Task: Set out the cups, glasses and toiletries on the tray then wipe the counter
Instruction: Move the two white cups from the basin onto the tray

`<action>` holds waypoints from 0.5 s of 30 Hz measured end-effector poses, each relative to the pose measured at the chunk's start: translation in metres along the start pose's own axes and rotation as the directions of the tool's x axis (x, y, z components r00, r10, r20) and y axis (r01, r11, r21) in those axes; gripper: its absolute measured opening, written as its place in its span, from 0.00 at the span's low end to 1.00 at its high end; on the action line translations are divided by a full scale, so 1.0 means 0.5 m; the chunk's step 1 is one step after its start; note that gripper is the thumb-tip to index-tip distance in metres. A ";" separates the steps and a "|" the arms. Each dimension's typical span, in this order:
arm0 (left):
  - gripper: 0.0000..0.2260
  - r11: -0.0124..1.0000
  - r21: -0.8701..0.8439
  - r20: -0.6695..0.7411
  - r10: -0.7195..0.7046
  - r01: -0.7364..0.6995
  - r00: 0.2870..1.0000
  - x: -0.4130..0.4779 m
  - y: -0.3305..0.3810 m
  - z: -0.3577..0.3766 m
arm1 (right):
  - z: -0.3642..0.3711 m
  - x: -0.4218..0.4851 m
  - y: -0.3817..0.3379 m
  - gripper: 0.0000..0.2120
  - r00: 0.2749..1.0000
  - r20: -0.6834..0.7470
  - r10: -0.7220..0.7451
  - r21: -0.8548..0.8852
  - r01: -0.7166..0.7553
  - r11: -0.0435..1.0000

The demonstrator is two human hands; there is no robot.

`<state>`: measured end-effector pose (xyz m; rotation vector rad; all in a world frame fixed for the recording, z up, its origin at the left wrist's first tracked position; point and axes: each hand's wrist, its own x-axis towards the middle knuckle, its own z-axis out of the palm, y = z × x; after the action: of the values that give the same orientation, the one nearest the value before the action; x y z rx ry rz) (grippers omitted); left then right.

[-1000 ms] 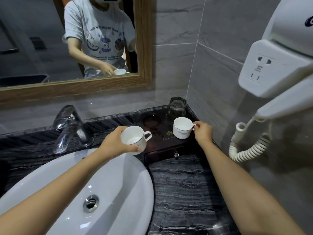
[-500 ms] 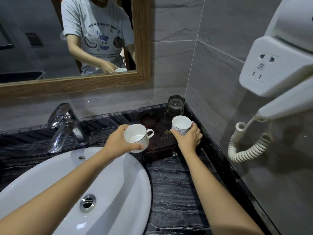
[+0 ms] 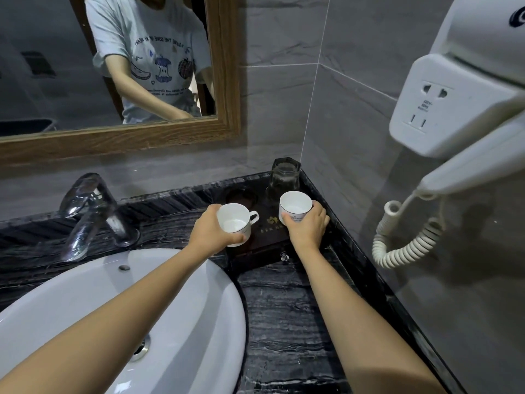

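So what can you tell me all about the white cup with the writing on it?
The white cup with writing looks like glossy ceramic, round and upright, with dark cursive lettering low on its side. Inside it looks empty. The right hand wraps its near side, fingers curled around it, hiding the handle. It sits at the right of the dark tray, just in front of a clear glass.

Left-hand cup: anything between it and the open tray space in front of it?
Nothing visible. The left hand holds its white cup over the dark tray's near-left part; the other cup and the glass sit off to the right.
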<state>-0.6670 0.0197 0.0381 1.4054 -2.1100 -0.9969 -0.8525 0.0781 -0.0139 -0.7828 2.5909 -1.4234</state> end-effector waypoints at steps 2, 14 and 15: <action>0.34 1.000 -0.003 0.009 0.004 -0.004 1.000 0.009 0.001 0.011 | 0.001 0.003 0.000 0.35 1.000 0.006 -0.004 0.013 0.003 1.000; 0.35 1.000 -0.030 0.050 0.009 -0.008 0.999 0.056 -0.004 0.040 | 0.012 0.005 0.010 0.37 0.999 0.011 -0.041 0.078 0.040 0.996; 0.35 1.000 -0.027 0.050 0.013 -0.011 0.999 0.059 -0.003 0.042 | 0.012 0.006 0.010 0.37 0.999 0.012 -0.047 0.078 0.045 0.996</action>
<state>-0.6922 -0.0006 0.0217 1.3669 -2.1303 -1.0626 -0.8550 0.0743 -0.0208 -0.8437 2.5059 -1.5161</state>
